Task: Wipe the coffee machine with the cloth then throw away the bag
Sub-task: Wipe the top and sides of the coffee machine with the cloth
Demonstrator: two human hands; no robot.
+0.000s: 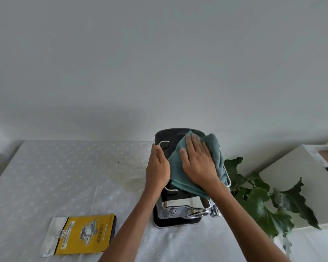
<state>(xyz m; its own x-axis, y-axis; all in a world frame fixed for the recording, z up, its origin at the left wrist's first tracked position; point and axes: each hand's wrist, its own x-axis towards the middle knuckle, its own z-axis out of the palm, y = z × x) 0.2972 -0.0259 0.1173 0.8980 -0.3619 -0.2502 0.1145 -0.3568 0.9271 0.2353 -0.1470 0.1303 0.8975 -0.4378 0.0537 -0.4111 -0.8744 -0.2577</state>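
A: Hands?
B: Right hand point(198, 163) flat, fingers spread, pressing teal cloth point(214, 148) on coffee machine point(178, 205) top. Left hand point(157, 167), fingers together, braces its side.
A: Bag point(83, 234)?
B: Flat on table point(64, 167), 8 o'clock of machine, long axis 2-to-8.

A black-and-chrome coffee machine point(180, 207) stands upright at centre-right, a teal cloth point(214, 148) draped over its top. A yellow bag point(83, 234) lies flat, near left.
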